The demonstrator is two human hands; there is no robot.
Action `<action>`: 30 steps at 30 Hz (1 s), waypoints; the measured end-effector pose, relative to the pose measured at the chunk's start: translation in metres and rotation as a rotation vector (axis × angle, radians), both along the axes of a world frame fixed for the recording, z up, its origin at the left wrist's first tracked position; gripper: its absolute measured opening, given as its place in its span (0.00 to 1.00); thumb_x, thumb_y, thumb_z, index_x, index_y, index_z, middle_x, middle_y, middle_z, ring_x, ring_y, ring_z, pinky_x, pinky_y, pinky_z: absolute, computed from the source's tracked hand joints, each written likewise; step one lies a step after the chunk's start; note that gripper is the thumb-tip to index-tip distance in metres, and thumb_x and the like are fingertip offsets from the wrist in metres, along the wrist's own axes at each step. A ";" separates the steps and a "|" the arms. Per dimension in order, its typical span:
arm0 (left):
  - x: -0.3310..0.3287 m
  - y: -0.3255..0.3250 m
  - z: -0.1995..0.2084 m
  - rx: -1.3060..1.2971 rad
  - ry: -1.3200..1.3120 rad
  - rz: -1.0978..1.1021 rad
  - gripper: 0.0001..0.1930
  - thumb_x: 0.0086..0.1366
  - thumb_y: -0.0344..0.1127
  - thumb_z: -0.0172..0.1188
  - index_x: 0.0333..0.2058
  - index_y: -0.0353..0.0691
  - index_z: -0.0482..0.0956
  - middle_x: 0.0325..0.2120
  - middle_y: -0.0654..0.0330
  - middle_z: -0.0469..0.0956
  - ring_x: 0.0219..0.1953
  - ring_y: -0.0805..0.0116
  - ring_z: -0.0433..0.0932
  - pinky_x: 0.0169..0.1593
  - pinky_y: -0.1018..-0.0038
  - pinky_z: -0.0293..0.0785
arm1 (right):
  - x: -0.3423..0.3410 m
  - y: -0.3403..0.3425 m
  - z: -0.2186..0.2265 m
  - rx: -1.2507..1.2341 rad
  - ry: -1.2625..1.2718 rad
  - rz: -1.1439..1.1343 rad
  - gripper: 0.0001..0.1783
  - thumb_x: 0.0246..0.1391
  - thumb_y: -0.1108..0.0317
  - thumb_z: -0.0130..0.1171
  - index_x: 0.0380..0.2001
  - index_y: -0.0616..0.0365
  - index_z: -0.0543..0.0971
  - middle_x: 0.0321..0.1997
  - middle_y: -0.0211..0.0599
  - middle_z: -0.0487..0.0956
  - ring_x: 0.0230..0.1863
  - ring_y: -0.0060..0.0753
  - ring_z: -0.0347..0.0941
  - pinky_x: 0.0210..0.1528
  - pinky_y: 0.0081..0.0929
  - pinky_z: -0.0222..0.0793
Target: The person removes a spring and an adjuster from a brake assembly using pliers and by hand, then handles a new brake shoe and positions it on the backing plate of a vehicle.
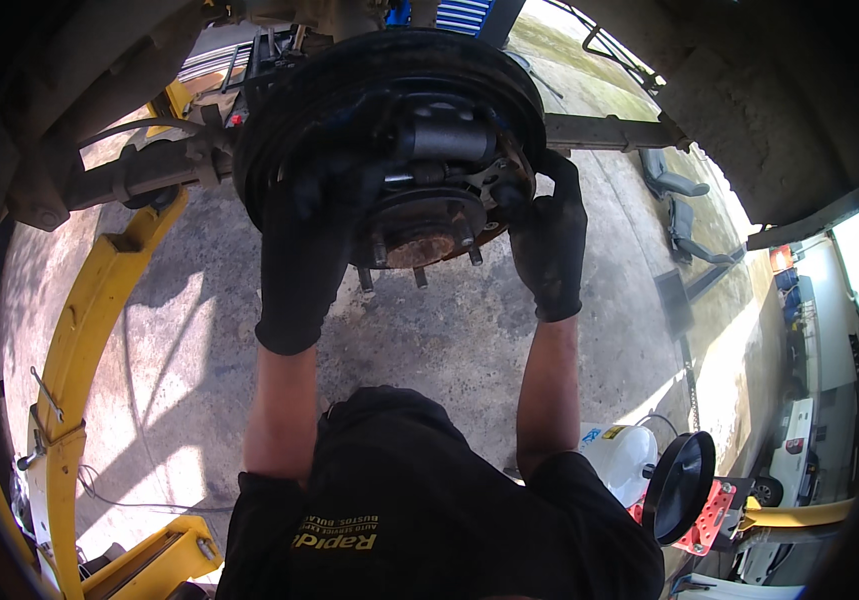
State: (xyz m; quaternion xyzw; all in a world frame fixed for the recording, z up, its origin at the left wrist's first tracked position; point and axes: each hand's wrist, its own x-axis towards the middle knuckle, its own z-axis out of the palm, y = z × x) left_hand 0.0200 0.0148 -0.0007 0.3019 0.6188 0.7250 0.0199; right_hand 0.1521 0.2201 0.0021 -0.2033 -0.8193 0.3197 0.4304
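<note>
In front of me is an exposed drum brake assembly, with a round black backing plate (389,65), a grey cylinder (446,135) across its upper middle and a rusty-centred wheel hub (419,215) with several studs. My left hand (301,225), in a black glove, reaches into the left side of the brake. Its fingers are curled in deep shadow, and what they grip is hidden. My right hand (551,235), gloved the same, closes around the right edge, its thumb in front against the brake shoe (517,170).
A leaf spring (609,132) runs behind the brake to both sides. Yellow lift arm (99,320) rises at left, with wrenches on it. At lower right stand a white tank (619,458), a black round dish (679,488) and a red perforated bracket (707,518). Metal parts (679,205) lie on the concrete floor.
</note>
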 end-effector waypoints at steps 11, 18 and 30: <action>-0.006 0.003 -0.003 0.030 0.006 -0.051 0.12 0.71 0.36 0.63 0.48 0.38 0.84 0.40 0.62 0.84 0.40 0.75 0.81 0.45 0.75 0.76 | 0.000 0.001 -0.002 -0.005 -0.013 -0.029 0.32 0.54 0.59 0.75 0.58 0.61 0.75 0.52 0.44 0.80 0.27 0.39 0.79 0.34 0.32 0.75; -0.004 0.003 -0.008 0.037 -0.054 -0.054 0.13 0.73 0.38 0.64 0.52 0.40 0.82 0.44 0.62 0.82 0.45 0.75 0.80 0.50 0.76 0.76 | 0.017 -0.028 0.027 0.173 0.011 -0.174 0.25 0.56 0.66 0.73 0.55 0.59 0.79 0.46 0.39 0.81 0.29 0.27 0.77 0.32 0.25 0.73; 0.000 0.017 -0.028 0.033 0.492 0.249 0.16 0.74 0.38 0.60 0.54 0.34 0.80 0.44 0.53 0.83 0.45 0.68 0.83 0.49 0.71 0.78 | 0.061 -0.009 0.151 0.425 0.690 0.559 0.18 0.68 0.73 0.49 0.55 0.76 0.74 0.35 0.42 0.80 0.25 0.30 0.76 0.24 0.23 0.74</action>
